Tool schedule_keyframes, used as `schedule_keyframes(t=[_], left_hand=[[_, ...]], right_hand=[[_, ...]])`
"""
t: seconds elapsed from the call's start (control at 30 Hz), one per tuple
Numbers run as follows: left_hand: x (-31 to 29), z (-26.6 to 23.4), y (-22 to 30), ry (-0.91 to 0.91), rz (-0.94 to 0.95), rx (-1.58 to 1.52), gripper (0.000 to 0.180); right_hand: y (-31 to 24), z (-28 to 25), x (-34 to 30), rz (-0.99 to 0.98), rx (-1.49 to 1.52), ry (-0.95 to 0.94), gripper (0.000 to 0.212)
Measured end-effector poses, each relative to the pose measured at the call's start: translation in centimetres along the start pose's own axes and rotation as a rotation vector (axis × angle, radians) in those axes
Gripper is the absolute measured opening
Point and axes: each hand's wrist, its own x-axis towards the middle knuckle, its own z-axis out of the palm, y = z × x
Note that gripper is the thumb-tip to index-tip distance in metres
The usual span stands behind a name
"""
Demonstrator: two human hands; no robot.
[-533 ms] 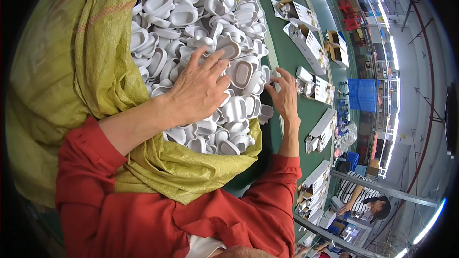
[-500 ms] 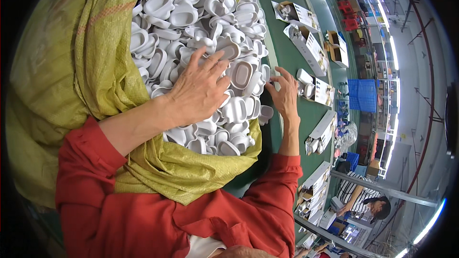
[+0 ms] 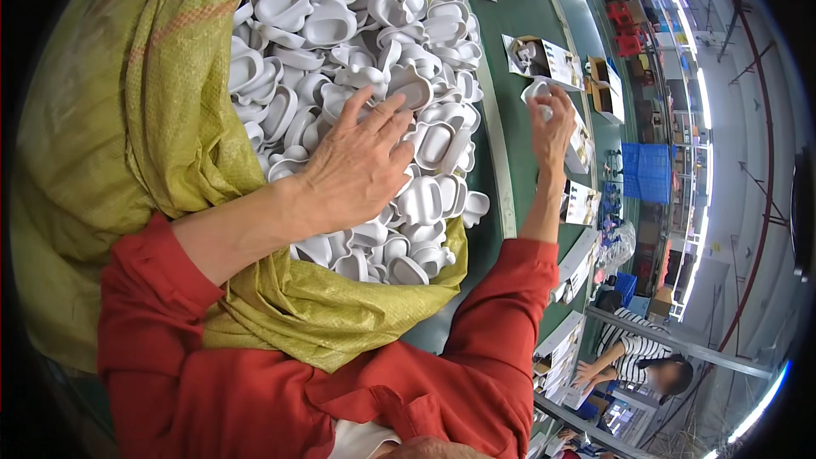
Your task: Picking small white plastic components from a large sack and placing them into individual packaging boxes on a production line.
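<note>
A large heap of white plastic dishes [image 3: 327,25], small and oval with tabs, fills a yellow woven sack [image 3: 195,76]. My left hand [image 3: 348,157] lies on the heap, fingers spread, not gripping any dish. Over on the right, my right hand [image 3: 554,123] is above the green conveyor belt, its fingers curled around a whitish plastic dish [image 3: 535,93] at an open printed carton [image 3: 581,140]. My fingers partly cover that dish, and my hand hides much of the carton.
Several open cartons with parts inside, such as one farther up the belt [image 3: 544,59], line the green conveyor [image 3: 501,34]. Beyond stand a brown open box [image 3: 605,89] and a blue crate [image 3: 646,172]. A person in a striped top [image 3: 633,348] works at lower right.
My right hand has moved right and away from me, from beside the heap to a carton on the belt. The cartons have shifted toward me. My left hand stays nearly still.
</note>
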Motion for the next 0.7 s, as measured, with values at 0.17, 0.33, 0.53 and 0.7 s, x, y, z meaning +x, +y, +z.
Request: schedule_keyframes(t=[0.17, 0.33, 0.53, 0.7], left_hand=[[0.3, -0.3, 0.3, -0.027, -0.014, -0.029, 0.036], [0.5, -0.5, 0.4, -0.032, -0.008, -0.03, 0.035], [0.1, -0.4, 0.5, -0.035, -0.003, -0.006, 0.035], [-0.2, 0.0, 0.1, -0.013, -0.004, -0.06, 0.035]], right_hand=[[6.2, 1.4, 1.3, 0.346, -0.507, 0.019, 0.033], [6.4, 0.5, -2.3, 0.227, -0.667, 0.276, 0.025], [-4.6, 1.0, -4.6, 0.237, 0.454, -0.227, 0.037], [-7.0, 1.4, -5.0, 0.356, 0.599, -0.395, 0.029]])
